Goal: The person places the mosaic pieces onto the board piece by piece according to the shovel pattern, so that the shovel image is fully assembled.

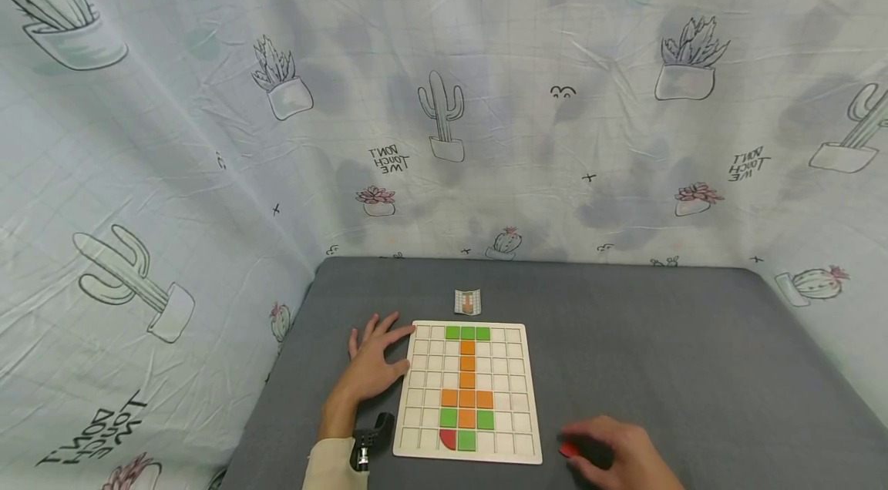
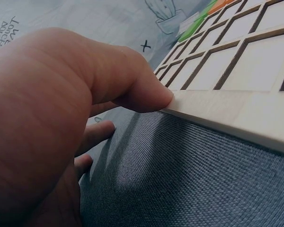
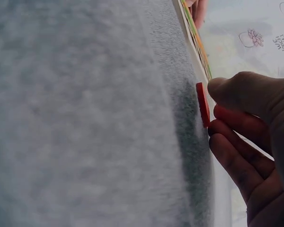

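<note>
A pale wooden grid board (image 1: 512, 404) lies flat on the grey table. Green squares (image 1: 466, 441) and orange squares (image 1: 468, 363) fill some of its cells. One red quarter-round tile (image 1: 448, 439) sits in the bottom row, left of a green square. My left hand (image 1: 375, 365) rests at the board's left side with fingers spread; the thumb (image 2: 149, 92) touches the board's edge in the left wrist view. Just right of the board's lower corner, my right hand (image 1: 617, 450) pinches a small red tile (image 3: 203, 105) between thumb and fingertips, low over the table. Its full outline is partly hidden.
A small card (image 1: 468, 302) with a printed grid pattern lies behind the board. Grey cloth covers the table (image 1: 659, 344). Cactus-print curtains (image 1: 513, 128) hang at the back and sides. A black band (image 1: 371, 440) circles the left wrist.
</note>
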Motion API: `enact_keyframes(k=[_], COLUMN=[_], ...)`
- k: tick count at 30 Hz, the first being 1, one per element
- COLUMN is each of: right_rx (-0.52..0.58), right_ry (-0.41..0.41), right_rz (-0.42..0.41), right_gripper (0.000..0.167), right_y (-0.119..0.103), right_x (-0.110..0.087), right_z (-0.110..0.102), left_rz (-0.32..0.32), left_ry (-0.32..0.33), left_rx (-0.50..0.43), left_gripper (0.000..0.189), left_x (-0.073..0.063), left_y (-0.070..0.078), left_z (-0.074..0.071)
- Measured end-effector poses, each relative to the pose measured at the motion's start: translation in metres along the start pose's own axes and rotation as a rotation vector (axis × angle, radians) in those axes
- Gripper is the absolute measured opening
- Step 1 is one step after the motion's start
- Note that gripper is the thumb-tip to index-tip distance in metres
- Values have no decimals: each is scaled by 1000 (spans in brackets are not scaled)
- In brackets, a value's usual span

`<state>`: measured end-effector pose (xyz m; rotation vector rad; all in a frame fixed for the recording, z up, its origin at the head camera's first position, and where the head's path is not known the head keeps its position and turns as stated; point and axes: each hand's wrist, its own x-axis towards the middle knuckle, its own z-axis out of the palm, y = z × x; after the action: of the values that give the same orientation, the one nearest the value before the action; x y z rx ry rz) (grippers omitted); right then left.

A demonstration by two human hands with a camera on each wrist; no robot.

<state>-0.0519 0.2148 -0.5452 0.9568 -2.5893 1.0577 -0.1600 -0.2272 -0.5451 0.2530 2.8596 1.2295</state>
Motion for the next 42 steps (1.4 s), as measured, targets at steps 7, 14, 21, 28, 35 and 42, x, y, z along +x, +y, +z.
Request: enact_keyframes(k=[7, 14, 21, 28, 35, 42], right_rx=[21, 32, 38, 26, 17, 46], right_ry=[-29, -41, -43, -21, 14, -13], right_rz=[34, 52, 62, 44, 3, -48], right_gripper=[37, 37, 35, 37, 41, 43], right_y=[0, -3, -5, -4, -6, -13], right_x=[-1, 1, 2, 3, 6, 17], right_z=[1, 3, 6, 9, 8, 7], left_rz=[0, 9, 14, 7, 1, -6], left_ry=[0, -3, -6, -10, -10, -5], left_rx=[2, -12, -23, -12, -8, 1], left_gripper=[61, 61, 61, 61, 61, 61], left_x=[1, -1, -3, -2, -1, -1], left_y=[0, 2, 2, 2, 1, 1], left_z=[0, 0, -1, -1, 0, 1])
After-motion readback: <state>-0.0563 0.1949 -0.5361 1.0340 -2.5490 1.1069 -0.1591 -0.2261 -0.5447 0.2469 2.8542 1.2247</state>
